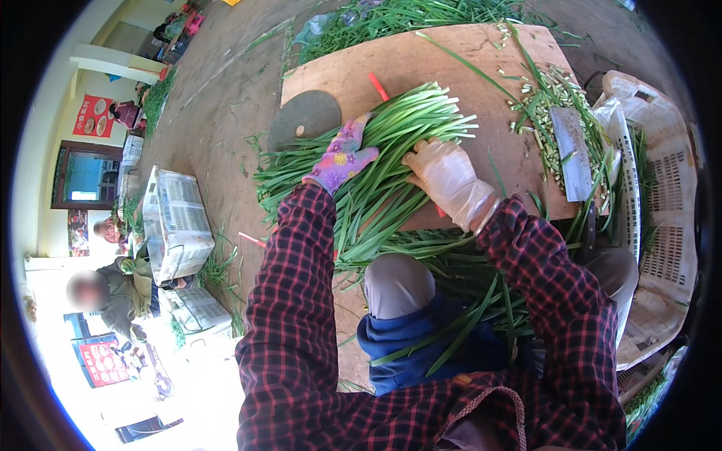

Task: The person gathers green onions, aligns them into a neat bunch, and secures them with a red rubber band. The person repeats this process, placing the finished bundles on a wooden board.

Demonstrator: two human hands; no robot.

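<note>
A thick bunch of long green garlic chives [417, 113] lies across the wooden board [474, 62], its pale cut ends pointing right. My left hand [343, 155], in a purple floral glove, grasps it from above, thumb apart from the fingers. Nearer the cut ends, my right hand [448, 175], in a whitish plastic glove, has its fingers curled onto the stalks; the fingertips are partly hidden among them. A red strip [378, 87] sticks out beyond the bunch, and its middle is covered. At the board's right side rests a cleaver [571, 155] on chopped stalk ends [544, 96].
A grey round disc [304, 118] lies at the board's left. More greens [417, 14] are heaped behind it. A white plastic crate [668, 225] stands at my right, with a printed sack [629, 186] against it. Crates [177, 225] and a person [127, 287] are at left.
</note>
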